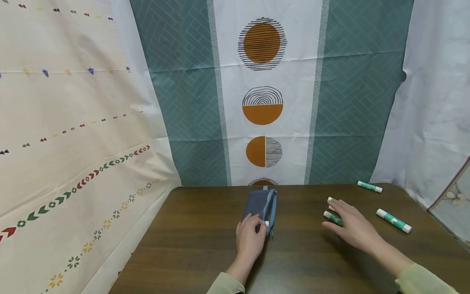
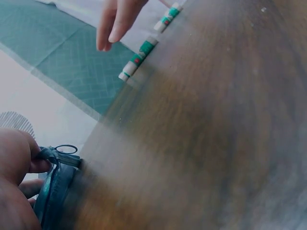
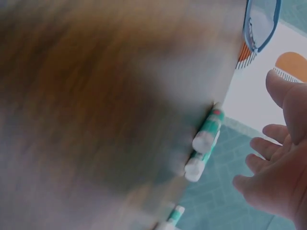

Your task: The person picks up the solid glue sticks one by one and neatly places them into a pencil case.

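Blue-grey fabric is pinched in the left hand (image 1: 250,239) as I watch from out here: thumb and fingers clamp the near end of a zipped pouch (image 1: 253,201), which lies left of the tubes, its zip side facing right. Over to the right hand (image 1: 350,223), fingers apart, holding nothing, poised above a green-and-white tube (image 1: 333,218) and a second tube (image 1: 331,199), mostly covered from above. In the right wrist view those two lie close together, so I'd settle thumb and fingertips either side of just one, around its middle, lest its neighbour roll. Left side, I'd keep that pinch light but firm so the pouch can't skid.

Now the edges! A third tube (image 1: 394,221) sits toward the table's right side, and a fourth tube (image 1: 370,187) lies by the far edge, near the hanging cloth (image 1: 198,134); nudging either outward looks risky. Between pouch and tubes, bare table (image 1: 297,237) offers a low, unobstructed sideways path.
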`<control>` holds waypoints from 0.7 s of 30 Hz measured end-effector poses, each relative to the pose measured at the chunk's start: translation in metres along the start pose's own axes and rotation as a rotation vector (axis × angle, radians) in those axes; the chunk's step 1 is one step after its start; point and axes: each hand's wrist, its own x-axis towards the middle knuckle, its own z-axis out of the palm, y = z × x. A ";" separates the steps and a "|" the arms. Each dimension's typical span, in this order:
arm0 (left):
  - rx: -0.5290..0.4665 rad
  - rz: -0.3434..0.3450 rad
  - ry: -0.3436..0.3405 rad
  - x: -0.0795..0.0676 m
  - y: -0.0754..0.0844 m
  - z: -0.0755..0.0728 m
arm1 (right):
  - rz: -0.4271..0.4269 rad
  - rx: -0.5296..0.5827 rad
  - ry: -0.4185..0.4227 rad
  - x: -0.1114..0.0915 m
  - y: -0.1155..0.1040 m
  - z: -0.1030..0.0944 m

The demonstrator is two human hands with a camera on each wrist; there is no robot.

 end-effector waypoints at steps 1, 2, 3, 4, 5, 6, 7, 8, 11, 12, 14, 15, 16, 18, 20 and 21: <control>0.000 0.001 0.000 0.000 0.000 0.000 | -0.004 -0.003 0.006 -0.002 0.002 -0.001; 0.001 0.001 0.000 0.000 0.000 0.000 | -0.004 -0.007 0.005 -0.003 0.005 -0.002; 0.002 0.002 0.000 0.000 0.000 0.000 | -0.006 -0.012 0.007 -0.004 0.007 -0.003; 0.003 0.002 0.001 0.000 0.000 0.000 | -0.005 -0.017 0.003 -0.005 0.009 -0.004; 0.004 0.002 0.000 0.000 0.000 0.000 | -0.002 -0.022 0.002 -0.007 0.011 -0.005; 0.003 0.001 -0.001 0.000 0.001 -0.001 | -0.006 -0.027 0.002 -0.008 0.013 -0.006; 0.004 0.001 -0.002 0.000 0.001 -0.001 | -0.003 -0.031 0.001 -0.009 0.015 -0.007; 0.003 -0.001 -0.003 0.000 0.001 -0.001 | -0.001 -0.036 -0.001 -0.010 0.017 -0.008; 0.000 -0.004 -0.006 -0.001 0.002 -0.001 | -0.006 -0.063 0.011 -0.014 0.023 -0.009; 0.000 -0.005 -0.007 -0.001 0.002 -0.001 | -0.008 -0.073 0.016 -0.015 0.025 -0.009; 0.001 -0.006 -0.008 -0.001 0.002 -0.001 | -0.007 -0.095 0.023 -0.016 0.028 -0.010; 0.001 -0.006 -0.008 -0.001 0.002 -0.001 | -0.008 -0.106 0.025 -0.017 0.030 -0.010; 0.001 -0.006 -0.008 -0.001 0.002 -0.001 | -0.004 -0.109 0.018 -0.018 0.031 -0.011; 0.003 -0.006 -0.007 -0.001 0.002 -0.001 | 0.005 -0.115 0.012 -0.019 0.033 -0.011; 0.004 -0.004 -0.005 -0.001 0.001 -0.001 | 0.020 -0.111 -0.004 -0.020 0.036 -0.012; 0.005 -0.003 -0.004 -0.001 0.001 -0.001 | 0.028 -0.106 -0.013 -0.021 0.037 -0.013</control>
